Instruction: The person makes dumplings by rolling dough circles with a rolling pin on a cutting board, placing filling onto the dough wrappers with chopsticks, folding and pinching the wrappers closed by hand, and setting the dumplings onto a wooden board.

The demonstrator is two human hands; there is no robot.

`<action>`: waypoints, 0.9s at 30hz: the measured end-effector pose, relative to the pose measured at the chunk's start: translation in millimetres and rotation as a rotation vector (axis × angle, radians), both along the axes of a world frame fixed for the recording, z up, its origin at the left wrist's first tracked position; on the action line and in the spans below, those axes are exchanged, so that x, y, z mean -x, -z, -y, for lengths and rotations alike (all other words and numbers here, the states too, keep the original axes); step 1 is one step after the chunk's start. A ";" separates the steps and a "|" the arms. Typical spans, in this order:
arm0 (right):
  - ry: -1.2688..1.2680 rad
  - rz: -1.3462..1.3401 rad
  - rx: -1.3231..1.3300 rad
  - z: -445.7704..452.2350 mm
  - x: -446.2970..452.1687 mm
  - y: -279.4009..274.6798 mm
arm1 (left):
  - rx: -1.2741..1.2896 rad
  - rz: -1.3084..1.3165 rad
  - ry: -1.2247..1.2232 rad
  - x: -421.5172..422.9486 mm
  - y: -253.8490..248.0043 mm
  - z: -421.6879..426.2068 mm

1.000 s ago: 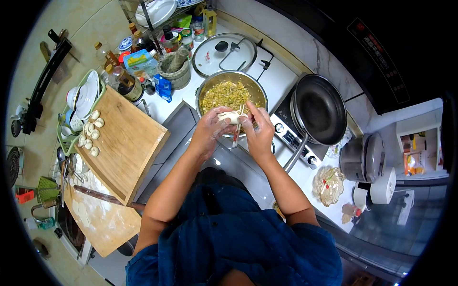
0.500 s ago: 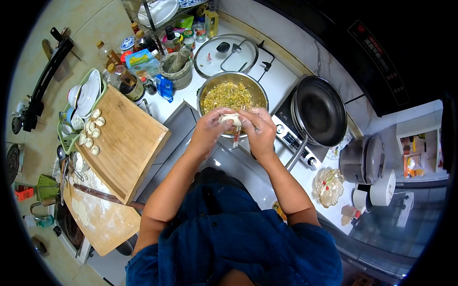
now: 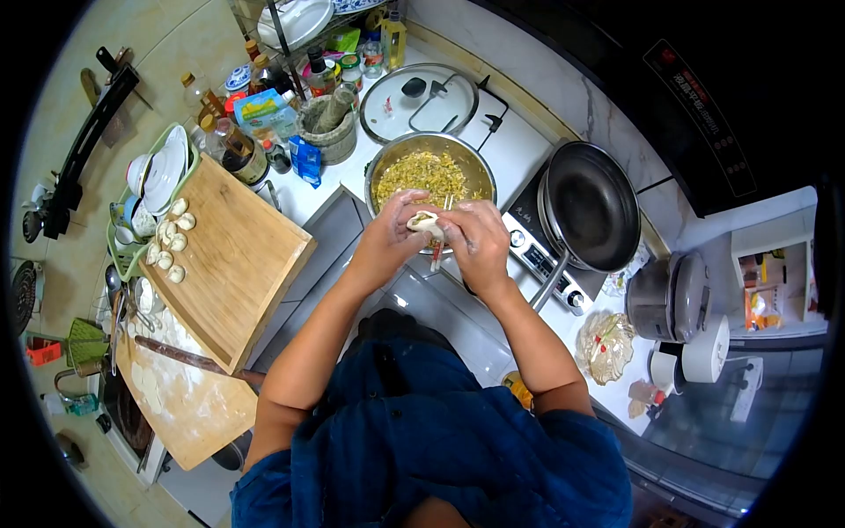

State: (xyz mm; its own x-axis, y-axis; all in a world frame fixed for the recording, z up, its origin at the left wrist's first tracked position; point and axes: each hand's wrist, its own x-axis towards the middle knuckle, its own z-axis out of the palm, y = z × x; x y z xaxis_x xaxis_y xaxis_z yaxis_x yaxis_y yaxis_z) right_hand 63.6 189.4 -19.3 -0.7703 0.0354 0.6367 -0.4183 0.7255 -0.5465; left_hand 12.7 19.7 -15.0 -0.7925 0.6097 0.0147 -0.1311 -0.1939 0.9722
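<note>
"Left hand (image 3: 387,239) and right hand (image 3: 480,245) — together or apart?"

"Together, fingertips nearly meeting, both pinching one small white dumpling (image 3: 423,223)."

"Where's that, exactly?"

"Centre of the clock, over the near rim of a metal bowl (image 3: 483,170). That bowl reaches up to twelve o'clock, with chopped yellow-green filling (image 3: 422,172) inside."

"And the chopsticks (image 3: 437,256)?"

"Just beside the right hand, toward six. Whether its fingers grip them, I can't tell."

"What's farther out?"

"At nine, a wooden tray (image 3: 242,273) with a cluster of finished dumplings (image 3: 167,233) along its far-left end. Toward eight, a rolling pin (image 3: 180,352) lies across a floury board (image 3: 207,418)."

"The other side?"

"Three o'clock — a dark frying pan (image 3: 594,207) on a cooktop (image 3: 547,264), handle pointing to seven. Beyond the bowl at twelve, a glass lid (image 3: 396,114) lies flat."
</note>
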 end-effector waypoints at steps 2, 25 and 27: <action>0.034 -0.039 0.017 2.7 0.2 -1.2 | -0.028 -0.002 0.019 -0.6 0.1 1.5; 0.004 0.099 0.209 15.2 -0.1 -21.2 | -0.073 0.128 -0.020 -5.2 7.4 -1.0; 0.012 0.154 0.290 19.0 0.6 -26.5 | -0.081 0.127 -0.032 -5.2 8.1 -1.7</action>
